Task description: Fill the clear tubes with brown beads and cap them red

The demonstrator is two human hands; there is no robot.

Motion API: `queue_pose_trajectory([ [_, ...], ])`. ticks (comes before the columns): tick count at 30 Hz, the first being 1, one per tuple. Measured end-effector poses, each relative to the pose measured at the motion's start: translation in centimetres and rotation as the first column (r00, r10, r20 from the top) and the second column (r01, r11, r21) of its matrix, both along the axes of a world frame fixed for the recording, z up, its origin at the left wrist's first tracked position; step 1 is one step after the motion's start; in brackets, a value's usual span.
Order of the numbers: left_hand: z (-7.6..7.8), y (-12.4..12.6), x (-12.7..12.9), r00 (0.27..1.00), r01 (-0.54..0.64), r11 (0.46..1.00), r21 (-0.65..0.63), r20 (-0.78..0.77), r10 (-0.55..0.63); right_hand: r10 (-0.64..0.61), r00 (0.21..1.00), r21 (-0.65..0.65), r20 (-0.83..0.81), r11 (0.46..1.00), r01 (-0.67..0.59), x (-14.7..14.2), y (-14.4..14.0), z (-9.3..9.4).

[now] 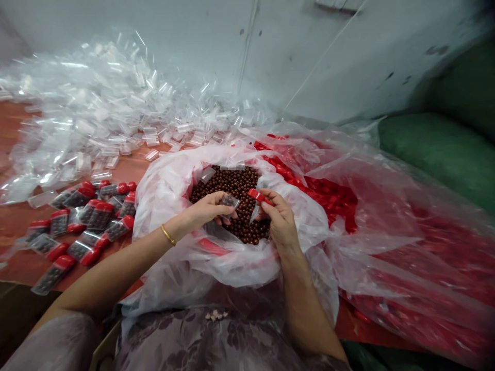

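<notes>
Brown beads (235,198) fill a clear plastic bag (166,190) on the person's lap.
Left hand (207,208) pinches a small clear tube (231,201) over the beads; right hand (280,219) grips a red cap (256,195) between its fingertips. Filled red-capped tubes (83,221) lie on the bench (15,216), empty tubes (104,108) behind them.

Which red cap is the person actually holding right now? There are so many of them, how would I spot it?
Find the white plastic bag in the middle, open on a heap of brown beads. Two hands meet above the beads; the right hand pinches the red cap. It is the lone red cap over the beads, apart from the loose ones in the clear bag on the right.
</notes>
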State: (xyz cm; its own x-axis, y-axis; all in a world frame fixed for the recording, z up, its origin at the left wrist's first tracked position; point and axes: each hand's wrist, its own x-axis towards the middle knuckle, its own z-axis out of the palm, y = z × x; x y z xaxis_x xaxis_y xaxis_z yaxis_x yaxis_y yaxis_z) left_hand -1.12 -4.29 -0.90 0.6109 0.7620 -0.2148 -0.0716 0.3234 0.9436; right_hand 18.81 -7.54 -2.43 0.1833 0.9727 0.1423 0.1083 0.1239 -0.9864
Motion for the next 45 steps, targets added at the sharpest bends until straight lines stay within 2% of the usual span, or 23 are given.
queue_pose_trajectory([
  [4, -0.4, 0.0, 0.1, 0.998, 0.07, 0.996, 0.054, -0.006, -0.07, 0.071, 0.996, -0.055, 0.047, 0.996, -0.068, -0.3, -0.3, 0.3],
  [13, -0.3, -0.3, 0.0, 0.992, 0.112, 0.992, 0.058, 0.043, -0.115, 0.307, 0.95, -0.072, 0.054, 0.95, -0.303, -2.2, 0.7, 2.0],
  [19, -0.4, -0.2, -0.2, 0.995, 0.056, 0.998, 0.041, 0.078, -0.059, 0.47, 0.88, -0.174, -0.064, 0.863, -0.474, -1.8, 1.3, 1.9],
  [23, -0.7, -0.1, -0.3, 0.995, 0.092, 0.995, 0.041, 0.036, -0.093, 0.516, 0.856, -0.218, -0.027, 0.833, -0.508, -1.3, 0.8, 2.0],
  [25, -0.8, -0.1, -0.3, 0.996, 0.074, 0.996, 0.049, 0.054, -0.077, 0.482, 0.876, -0.239, -0.003, 0.851, -0.469, -0.9, 0.6, 2.2],
  [30, -0.9, -0.1, -0.1, 0.996, 0.035, 0.998, 0.046, 0.083, -0.039, 0.303, 0.953, -0.207, -0.018, 0.931, -0.3, 0.5, 0.6, 2.6],
  [33, -0.6, -0.3, 0.0, 0.998, 0.044, 0.998, 0.049, 0.043, -0.046, 0.261, 0.959, -0.161, 0.113, 0.957, -0.242, 0.3, 0.4, 2.2],
  [37, -0.3, -0.5, 0.0, 0.999, 0.038, 0.996, 0.082, 0.023, -0.04, 0.232, 0.894, -0.006, 0.384, 0.969, -0.249, -1.0, -0.3, 1.4],
  [41, -0.3, -0.6, 0.0, 1.0, 0.011, 0.989, 0.145, 0.005, -0.012, 0.16, 0.828, 0.129, 0.538, 0.955, -0.268, -1.5, -0.7, 0.9],
  [45, -0.7, -0.6, 0.2, 1.0, -0.021, 0.975, 0.221, 0.009, 0.02, 0.102, 0.711, 0.196, 0.695, 0.925, -0.325, -1.2, -0.8, 1.1],
])
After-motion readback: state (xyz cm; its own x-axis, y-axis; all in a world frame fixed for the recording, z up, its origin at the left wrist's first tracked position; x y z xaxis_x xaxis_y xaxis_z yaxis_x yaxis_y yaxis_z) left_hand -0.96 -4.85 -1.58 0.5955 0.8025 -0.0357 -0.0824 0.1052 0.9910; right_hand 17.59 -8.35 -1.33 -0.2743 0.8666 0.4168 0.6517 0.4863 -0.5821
